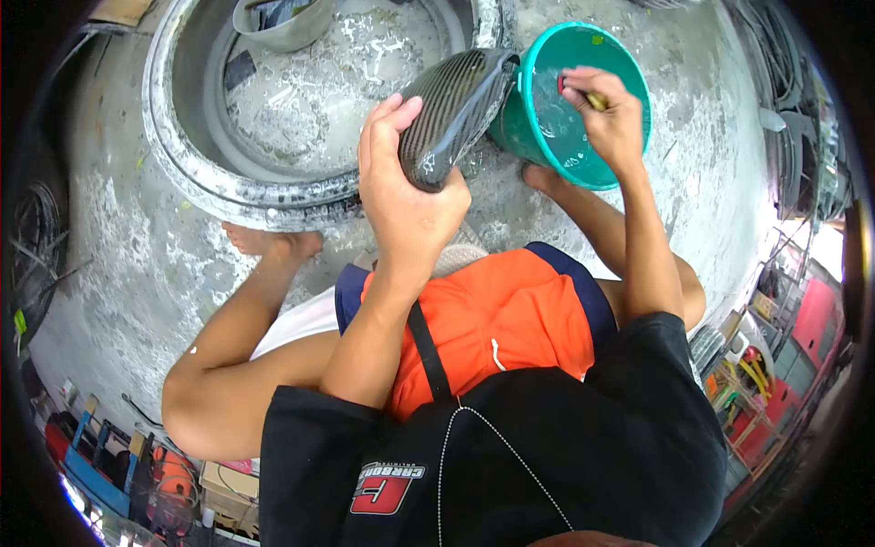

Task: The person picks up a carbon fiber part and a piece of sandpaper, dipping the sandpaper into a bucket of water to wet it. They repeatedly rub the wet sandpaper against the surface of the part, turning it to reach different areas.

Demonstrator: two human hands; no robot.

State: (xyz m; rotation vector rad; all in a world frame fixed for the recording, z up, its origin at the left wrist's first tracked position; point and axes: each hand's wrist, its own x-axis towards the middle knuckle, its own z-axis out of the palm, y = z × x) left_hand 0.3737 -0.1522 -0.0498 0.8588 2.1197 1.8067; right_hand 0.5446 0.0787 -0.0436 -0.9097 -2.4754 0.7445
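Note:
A dark, glossy curved part with a woven carbon-like stripe pattern (447, 105) is held up by my left hand (406, 182), fingers at its left side and thumb below. Its right end touches or overlaps the rim of a green bucket (538, 137). Over the bucket's opening is my right hand (606, 114), closed on a small object with a red end (561, 85); a yellowish piece shows between the fingers. Whether these are one object I cannot tell. Water with some bubbles lies in the bucket.
A large round grey basin or ring (264, 205) stands at upper left, holding a smaller grey tub (296, 32). My bare feet are on the stained floor (118, 273) near the ring and bucket. Coiled black material lies left; tools and boxes (228, 488) are at the lower edges.

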